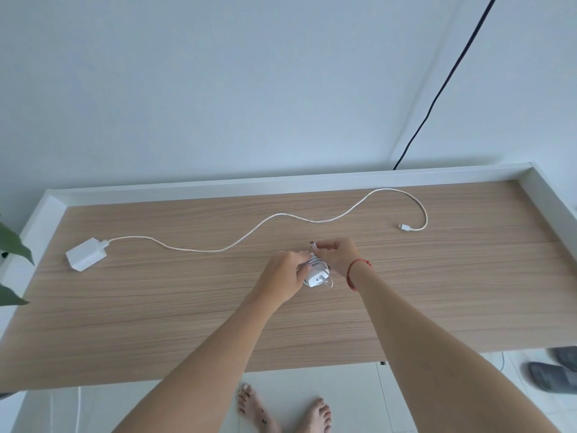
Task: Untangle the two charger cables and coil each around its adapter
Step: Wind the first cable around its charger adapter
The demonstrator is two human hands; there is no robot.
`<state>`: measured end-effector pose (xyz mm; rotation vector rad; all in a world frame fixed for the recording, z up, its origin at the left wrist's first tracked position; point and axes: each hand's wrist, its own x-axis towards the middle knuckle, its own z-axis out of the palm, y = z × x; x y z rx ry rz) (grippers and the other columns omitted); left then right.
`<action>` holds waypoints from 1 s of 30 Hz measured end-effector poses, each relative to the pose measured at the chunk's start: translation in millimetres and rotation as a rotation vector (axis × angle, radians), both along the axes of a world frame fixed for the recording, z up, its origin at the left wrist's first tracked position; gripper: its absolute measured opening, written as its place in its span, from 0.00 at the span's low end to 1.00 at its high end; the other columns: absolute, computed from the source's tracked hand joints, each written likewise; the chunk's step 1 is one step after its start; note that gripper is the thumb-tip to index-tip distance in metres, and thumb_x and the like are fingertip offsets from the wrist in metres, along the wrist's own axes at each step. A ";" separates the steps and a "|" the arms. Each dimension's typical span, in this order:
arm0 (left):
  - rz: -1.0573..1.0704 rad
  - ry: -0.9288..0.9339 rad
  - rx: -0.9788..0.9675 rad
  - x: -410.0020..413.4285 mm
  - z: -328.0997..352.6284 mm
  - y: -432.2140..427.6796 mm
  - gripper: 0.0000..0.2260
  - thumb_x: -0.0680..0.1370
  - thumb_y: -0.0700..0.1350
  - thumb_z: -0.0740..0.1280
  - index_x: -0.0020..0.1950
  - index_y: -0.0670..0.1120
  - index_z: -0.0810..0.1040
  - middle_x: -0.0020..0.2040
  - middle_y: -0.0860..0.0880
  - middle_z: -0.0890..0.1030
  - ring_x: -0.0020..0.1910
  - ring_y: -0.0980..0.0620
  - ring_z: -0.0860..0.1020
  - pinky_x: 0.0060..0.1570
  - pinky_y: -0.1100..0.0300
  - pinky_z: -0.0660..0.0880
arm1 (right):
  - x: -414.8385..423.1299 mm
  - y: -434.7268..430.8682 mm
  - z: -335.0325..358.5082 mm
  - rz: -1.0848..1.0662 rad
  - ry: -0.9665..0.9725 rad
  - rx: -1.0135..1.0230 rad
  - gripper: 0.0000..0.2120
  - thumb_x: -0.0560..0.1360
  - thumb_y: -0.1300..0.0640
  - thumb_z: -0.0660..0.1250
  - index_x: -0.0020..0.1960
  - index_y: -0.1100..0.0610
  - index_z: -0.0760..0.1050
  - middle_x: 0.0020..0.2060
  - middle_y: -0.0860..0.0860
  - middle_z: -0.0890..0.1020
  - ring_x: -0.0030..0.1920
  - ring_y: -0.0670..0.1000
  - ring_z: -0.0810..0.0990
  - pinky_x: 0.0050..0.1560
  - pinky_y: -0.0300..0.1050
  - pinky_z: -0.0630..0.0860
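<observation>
A small white adapter [316,279] with its white cable wound round it is held just above the middle of the wooden table [187,307]. My left hand [282,276] grips the adapter and coil from the left. My right hand [338,256] pinches the cable's free plug end [313,244] just above the coil. A second, larger white adapter [86,254] lies at the table's left. Its white cable [281,216] snakes loosely across the table to a plug [404,226] at the far right, separate from the coiled one.
A white raised rim [281,182] borders the table's back and sides against a white wall. A black cord [437,98] hangs down the wall at the right. Green plant leaves [15,245] poke in at the left edge. Grey slippers [552,376] lie on the floor at the right.
</observation>
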<state>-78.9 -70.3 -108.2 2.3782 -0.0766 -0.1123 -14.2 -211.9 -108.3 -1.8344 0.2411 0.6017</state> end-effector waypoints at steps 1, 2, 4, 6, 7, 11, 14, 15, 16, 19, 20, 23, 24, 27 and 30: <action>-0.010 -0.026 -0.001 -0.5 -0.1 -0.9 0.12 0.79 0.39 0.64 0.60 0.42 0.81 0.56 0.46 0.83 0.51 0.48 0.80 0.54 0.61 0.74 | 1.1 1.0 1.6 0.022 0.003 -0.021 0.06 0.75 0.59 0.71 0.51 0.58 0.83 0.40 0.51 0.83 0.44 0.50 0.81 0.53 0.44 0.78; -0.008 -0.049 -0.010 -1.8 -2.3 -1.8 0.11 0.78 0.38 0.64 0.58 0.42 0.82 0.54 0.46 0.83 0.47 0.50 0.79 0.50 0.60 0.75 | 1.3 1.9 2.8 0.046 -0.003 -0.042 0.07 0.75 0.59 0.70 0.51 0.58 0.83 0.41 0.51 0.83 0.44 0.50 0.81 0.54 0.44 0.78; 0.047 -0.055 -0.025 -5.3 -5.1 -4.3 0.10 0.78 0.38 0.65 0.55 0.43 0.83 0.50 0.47 0.80 0.42 0.53 0.75 0.45 0.59 0.74 | 0.7 2.8 4.7 0.090 -0.040 -0.086 0.08 0.75 0.59 0.70 0.54 0.59 0.82 0.45 0.52 0.83 0.46 0.49 0.80 0.51 0.42 0.76; 0.093 -0.044 -0.024 -5.5 -4.6 -6.6 0.08 0.77 0.38 0.65 0.52 0.42 0.83 0.47 0.47 0.79 0.41 0.52 0.74 0.43 0.58 0.73 | -1.9 2.1 7.0 0.120 -0.087 -0.123 0.10 0.76 0.60 0.69 0.56 0.60 0.81 0.46 0.51 0.81 0.47 0.47 0.78 0.50 0.39 0.72; 0.097 -0.033 -0.015 -4.2 -1.9 -7.3 0.07 0.76 0.37 0.66 0.49 0.42 0.82 0.45 0.47 0.79 0.41 0.51 0.75 0.43 0.57 0.73 | -2.9 1.3 6.5 0.127 -0.106 -0.130 0.10 0.76 0.60 0.68 0.57 0.60 0.81 0.46 0.50 0.80 0.48 0.47 0.77 0.50 0.38 0.71; 0.138 0.058 -0.048 2.7 7.3 -8.1 0.09 0.74 0.37 0.66 0.53 0.43 0.80 0.48 0.49 0.83 0.47 0.51 0.80 0.50 0.56 0.76 | -5.5 -2.1 3.8 0.108 -0.113 -0.075 0.12 0.75 0.59 0.70 0.57 0.61 0.81 0.49 0.50 0.81 0.52 0.47 0.78 0.53 0.37 0.71; 0.162 0.115 -0.055 5.4 7.8 -8.9 0.08 0.74 0.37 0.66 0.52 0.43 0.80 0.48 0.48 0.83 0.47 0.49 0.80 0.50 0.53 0.77 | -8.3 -4.9 1.8 0.103 -0.080 -0.034 0.12 0.75 0.60 0.70 0.57 0.61 0.81 0.50 0.51 0.82 0.53 0.49 0.79 0.55 0.40 0.74; 0.169 0.137 -0.056 6.4 8.4 -9.1 0.08 0.74 0.38 0.66 0.52 0.43 0.79 0.48 0.48 0.83 0.48 0.49 0.80 0.51 0.53 0.77 | -10.1 -7.2 0.2 0.088 -0.065 0.002 0.11 0.75 0.60 0.70 0.56 0.61 0.81 0.50 0.51 0.83 0.53 0.51 0.80 0.56 0.43 0.75; 0.173 0.159 -0.059 7.5 8.6 -8.9 0.08 0.74 0.38 0.66 0.52 0.43 0.79 0.48 0.48 0.82 0.48 0.49 0.80 0.51 0.53 0.77 | -12.7 -9.7 -1.9 0.063 -0.046 0.057 0.10 0.75 0.59 0.70 0.54 0.60 0.82 0.49 0.52 0.84 0.53 0.53 0.81 0.57 0.46 0.77; 0.188 0.221 -0.063 10.1 8.9 -7.7 0.10 0.74 0.39 0.67 0.54 0.44 0.78 0.50 0.49 0.81 0.50 0.50 0.80 0.53 0.54 0.77 | -21.7 -14.8 -7.8 -0.007 -0.003 0.200 0.08 0.75 0.55 0.70 0.50 0.57 0.84 0.46 0.55 0.86 0.52 0.58 0.84 0.59 0.55 0.78; 0.200 0.239 -0.072 10.5 8.9 -7.6 0.10 0.74 0.40 0.67 0.55 0.44 0.78 0.49 0.49 0.81 0.50 0.50 0.80 0.52 0.55 0.77 | -24.2 -15.6 -8.5 -0.024 0.005 0.235 0.07 0.75 0.56 0.70 0.50 0.57 0.84 0.46 0.56 0.86 0.53 0.59 0.83 0.60 0.56 0.77; 0.260 0.279 -0.137 11.0 8.9 -9.2 0.11 0.74 0.40 0.68 0.55 0.43 0.78 0.47 0.51 0.80 0.47 0.52 0.80 0.49 0.59 0.78 | -27.4 -17.3 -7.3 -0.042 0.025 0.307 0.07 0.74 0.62 0.70 0.51 0.59 0.84 0.49 0.59 0.85 0.55 0.60 0.82 0.62 0.58 0.76; 0.273 0.286 -0.154 11.0 9.4 -9.5 0.11 0.74 0.40 0.68 0.56 0.42 0.78 0.46 0.51 0.80 0.46 0.53 0.79 0.47 0.61 0.77 | -27.7 -18.0 -6.9 -0.029 0.024 0.315 0.07 0.74 0.62 0.70 0.52 0.59 0.83 0.50 0.58 0.85 0.55 0.59 0.82 0.62 0.57 0.76; 0.297 0.324 -0.212 11.3 10.9 -8.2 0.11 0.73 0.40 0.70 0.55 0.42 0.79 0.47 0.50 0.80 0.45 0.53 0.79 0.43 0.63 0.76 | -27.3 -20.5 -3.6 0.014 0.011 0.288 0.09 0.74 0.63 0.70 0.53 0.57 0.83 0.49 0.55 0.86 0.54 0.54 0.83 0.63 0.54 0.76; 0.347 0.373 -0.294 11.8 11.0 -7.9 0.11 0.72 0.40 0.70 0.54 0.43 0.79 0.48 0.49 0.81 0.47 0.52 0.81 0.45 0.60 0.79 | -25.4 -24.0 -2.0 0.026 0.018 0.298 0.08 0.74 0.63 0.71 0.51 0.56 0.84 0.49 0.54 0.86 0.55 0.53 0.83 0.63 0.52 0.76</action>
